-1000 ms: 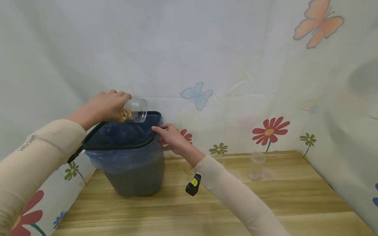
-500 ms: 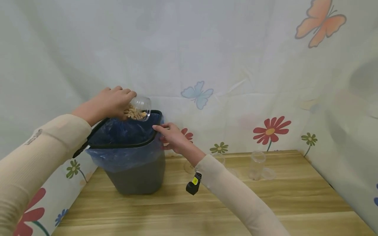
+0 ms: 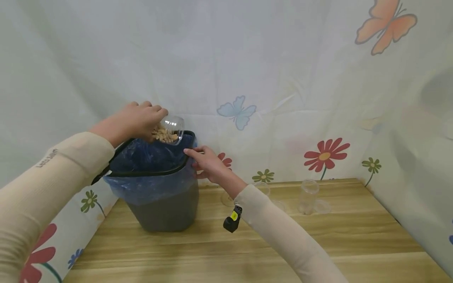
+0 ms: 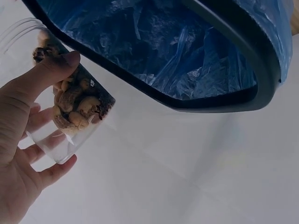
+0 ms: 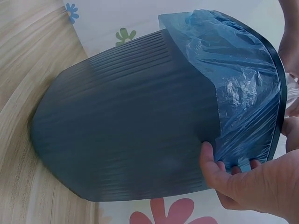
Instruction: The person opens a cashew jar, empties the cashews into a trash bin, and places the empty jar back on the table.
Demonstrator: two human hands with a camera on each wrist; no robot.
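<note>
My left hand (image 3: 141, 121) grips a clear plastic jar (image 3: 176, 125), tilted on its side above the opening of a grey trash bin (image 3: 166, 214). Tan, nut-like pieces (image 4: 77, 107) lie inside the jar, seen through its wall in the left wrist view. A blue plastic bag (image 3: 152, 192) lines the bin and hangs over its outside below the black rim (image 3: 148, 173). On the bin's right side, my right hand (image 3: 210, 167) holds the rim. Its thumb is at the rim, while its fingers press the bag and outer wall in the right wrist view.
The bin stands on a wooden table (image 3: 219, 247) at the left. A clear jar (image 3: 307, 198) stands at the back right beside a clear lid (image 3: 322, 206). More clear containers or lids are partly hidden behind the right arm. A printed cloth (image 3: 283, 59) hangs behind.
My left hand has moved right and slightly up with the jar. The nut-like pieces have spread along the jar, and more of them show. The right hand keeps its place at the rim.
</note>
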